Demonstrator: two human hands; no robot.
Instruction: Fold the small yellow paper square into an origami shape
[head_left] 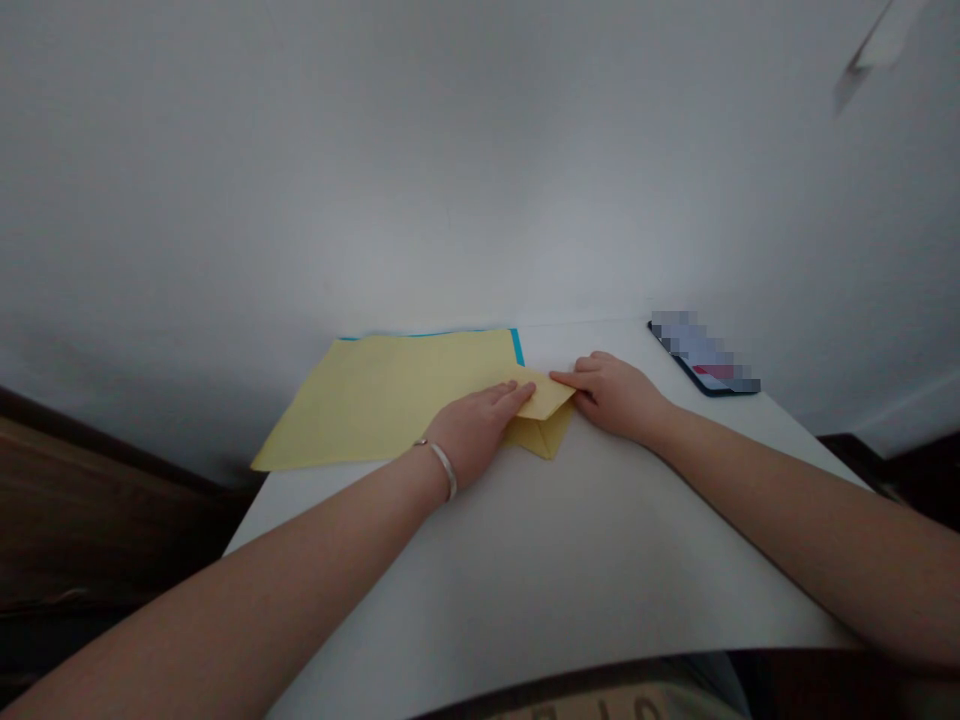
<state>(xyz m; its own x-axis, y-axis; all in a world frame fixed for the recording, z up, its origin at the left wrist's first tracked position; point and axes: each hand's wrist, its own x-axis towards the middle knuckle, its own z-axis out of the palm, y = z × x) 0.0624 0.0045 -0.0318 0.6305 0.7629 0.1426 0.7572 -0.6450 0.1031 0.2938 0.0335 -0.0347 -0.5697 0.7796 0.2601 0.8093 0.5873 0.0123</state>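
A small folded yellow paper (pixel 546 412) lies on the white table (pixel 570 560). My left hand (pixel 480 428), with a silver bangle on the wrist, lies flat on the paper's left part with fingers stretched out. My right hand (pixel 611 392) rests at the paper's right corner, its fingers curled and pressing the edge with the index fingertip. Neither hand lifts the paper off the table.
A stack of large yellow sheets (pixel 390 398) with a blue sheet (pixel 517 345) showing beneath lies at the back left, overhanging the table's edge. A dark phone (pixel 705 365) lies at the back right. A white wall stands right behind the table.
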